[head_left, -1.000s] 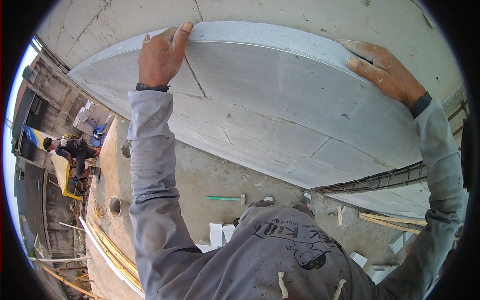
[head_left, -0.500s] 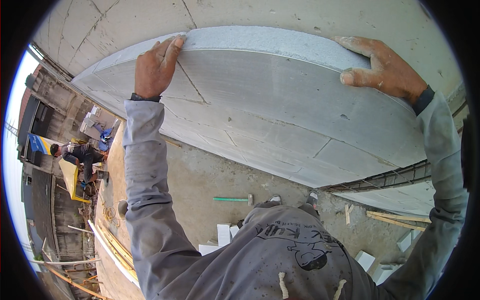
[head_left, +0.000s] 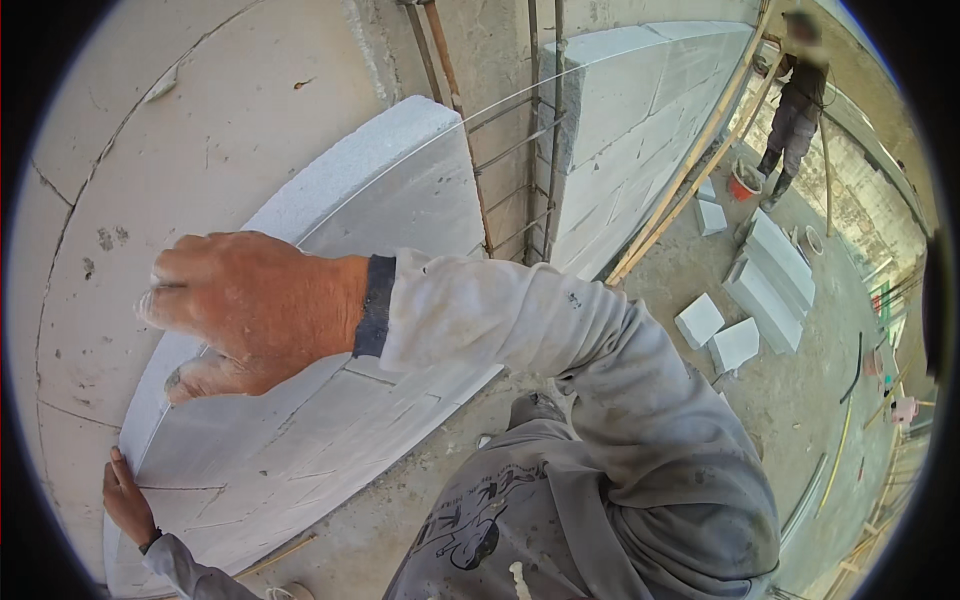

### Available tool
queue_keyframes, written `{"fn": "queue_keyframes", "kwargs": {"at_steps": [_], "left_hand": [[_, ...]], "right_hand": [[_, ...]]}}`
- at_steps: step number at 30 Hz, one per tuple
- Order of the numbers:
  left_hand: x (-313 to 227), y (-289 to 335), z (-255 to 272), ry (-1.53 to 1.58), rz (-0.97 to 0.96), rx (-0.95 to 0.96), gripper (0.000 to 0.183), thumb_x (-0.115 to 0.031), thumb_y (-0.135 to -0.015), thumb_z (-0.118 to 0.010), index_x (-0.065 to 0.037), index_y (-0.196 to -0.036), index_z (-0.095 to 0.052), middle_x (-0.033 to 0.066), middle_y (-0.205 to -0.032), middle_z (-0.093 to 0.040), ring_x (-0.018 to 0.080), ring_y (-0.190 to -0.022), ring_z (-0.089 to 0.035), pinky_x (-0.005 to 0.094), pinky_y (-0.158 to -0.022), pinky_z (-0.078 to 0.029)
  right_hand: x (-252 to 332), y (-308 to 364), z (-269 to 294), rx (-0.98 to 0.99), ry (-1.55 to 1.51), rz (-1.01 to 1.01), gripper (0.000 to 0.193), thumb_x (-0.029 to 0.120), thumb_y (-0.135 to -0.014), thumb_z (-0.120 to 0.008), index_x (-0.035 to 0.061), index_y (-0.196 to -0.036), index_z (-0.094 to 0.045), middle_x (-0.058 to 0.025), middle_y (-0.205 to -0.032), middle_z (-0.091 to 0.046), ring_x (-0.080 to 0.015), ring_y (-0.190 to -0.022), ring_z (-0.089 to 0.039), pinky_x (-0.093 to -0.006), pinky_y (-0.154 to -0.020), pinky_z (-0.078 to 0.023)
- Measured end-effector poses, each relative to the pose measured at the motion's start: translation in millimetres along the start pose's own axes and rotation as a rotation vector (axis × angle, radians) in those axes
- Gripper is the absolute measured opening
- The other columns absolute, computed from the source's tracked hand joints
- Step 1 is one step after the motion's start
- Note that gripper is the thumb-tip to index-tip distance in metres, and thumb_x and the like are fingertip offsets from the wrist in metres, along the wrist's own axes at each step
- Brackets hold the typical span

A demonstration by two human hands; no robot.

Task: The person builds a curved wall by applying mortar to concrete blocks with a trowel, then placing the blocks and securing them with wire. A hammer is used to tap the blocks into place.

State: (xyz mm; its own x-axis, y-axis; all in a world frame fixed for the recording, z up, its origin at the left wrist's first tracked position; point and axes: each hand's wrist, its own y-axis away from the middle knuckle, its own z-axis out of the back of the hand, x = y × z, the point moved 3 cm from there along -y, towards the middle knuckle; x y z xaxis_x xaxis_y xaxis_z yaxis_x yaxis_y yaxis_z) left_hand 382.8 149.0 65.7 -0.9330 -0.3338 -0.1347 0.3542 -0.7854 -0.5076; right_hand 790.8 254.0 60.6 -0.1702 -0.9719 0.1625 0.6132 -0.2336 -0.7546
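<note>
A white lightweight concrete block [head_left: 385, 150] forms the top course of a block wall, its rough top edge curving in the fisheye view. My right hand [head_left: 255, 310] spans that edge, its dusty fingers over the top and its thumb toward the front face. Lower left, my left hand [head_left: 130, 498] grips the same edge near a vertical joint, with its fingertips on top. A thin line [head_left: 400, 165] runs along the upper edge of the block and across the gap to the neighbouring wall.
Steel bars [head_left: 535, 150] stand in a gap before a second block wall [head_left: 640, 90]. Timber props [head_left: 690, 170] lean there. Loose white blocks [head_left: 765, 280] lie on the concrete floor [head_left: 640, 390]. A person [head_left: 795, 110] stands at the far right near a red bucket [head_left: 745, 180].
The view has swung right, bringing the block's end, the steel bars and the second wall into sight. Both hands now appear farther left. The green-handled hammer is out of view.
</note>
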Motion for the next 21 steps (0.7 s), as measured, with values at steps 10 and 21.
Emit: {"fn": "queue_keyframes", "kwargs": {"at_steps": [10,21], "left_hand": [[-35.7,-25.7,-7.2,-0.272,-0.174,0.003,0.058,-0.051,-0.094,-0.044,0.002,-0.090,-0.066,0.0243,-0.082,-0.065,0.0407,-0.077,-0.061,0.0463,-0.068,-0.045],[-3.5,-69.1,-17.1,-0.534,-0.037,0.316,0.081,-0.068,-0.088,-0.033,0.006,-0.082,-0.066,0.0275,-0.081,-0.064,0.0440,-0.081,-0.060,0.0497,-0.072,-0.044]], "right_hand": [[-48.5,281.9,-14.3,-0.774,0.168,-0.917,0.067,0.016,-0.080,-0.062,-0.0050,-0.135,-0.031,-0.0246,-0.128,-0.039,-0.0397,-0.118,-0.038,-0.0455,-0.101,-0.032],[-66.7,297.0,-34.7,-0.736,-0.121,-1.048,0.066,0.020,-0.082,-0.060,-0.0067,-0.136,-0.031,-0.0272,-0.127,-0.039,-0.0418,-0.119,-0.036,-0.0448,-0.105,-0.028]]}}
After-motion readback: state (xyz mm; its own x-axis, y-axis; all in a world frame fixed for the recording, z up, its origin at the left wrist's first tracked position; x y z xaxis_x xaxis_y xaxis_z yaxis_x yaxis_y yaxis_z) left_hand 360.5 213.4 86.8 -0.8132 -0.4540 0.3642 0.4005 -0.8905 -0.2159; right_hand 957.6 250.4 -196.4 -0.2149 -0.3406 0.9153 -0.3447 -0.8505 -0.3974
